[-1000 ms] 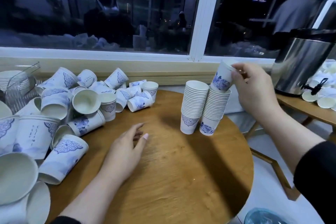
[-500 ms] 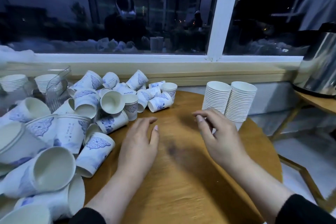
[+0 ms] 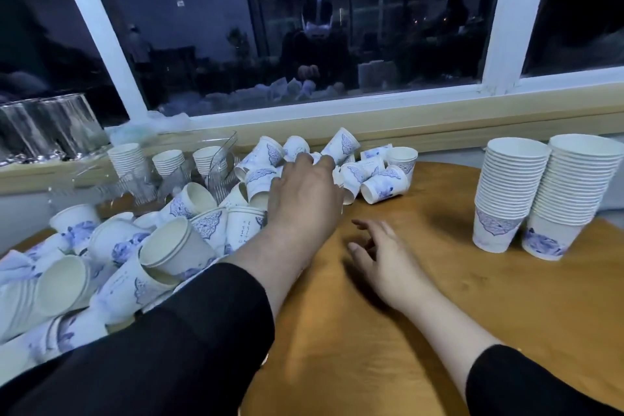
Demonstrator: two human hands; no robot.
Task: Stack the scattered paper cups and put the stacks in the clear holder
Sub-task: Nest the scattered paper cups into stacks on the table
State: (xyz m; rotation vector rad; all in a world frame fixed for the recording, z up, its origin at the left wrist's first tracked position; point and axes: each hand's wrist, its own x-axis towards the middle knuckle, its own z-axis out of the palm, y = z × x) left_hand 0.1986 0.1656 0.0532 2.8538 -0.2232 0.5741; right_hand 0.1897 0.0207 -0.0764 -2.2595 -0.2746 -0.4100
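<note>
Your left hand [image 3: 304, 192]: fingers on scattered cups [image 3: 270, 159] at 12 o'clock, grasp unclear | your right hand [image 3: 385, 257]: relaxed, released | stacks [image 3: 537, 192] at 2 o'clock

White paper cups [image 3: 381, 184] with blue floral prints (plain cream inside), honey-brown wooden table [image 3: 422, 331], black sleeves [image 3: 189, 341]

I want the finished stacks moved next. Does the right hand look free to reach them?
Probably yes: the right hand hovers open and empty, with bare table between it and the two stacks to its right.
</note>
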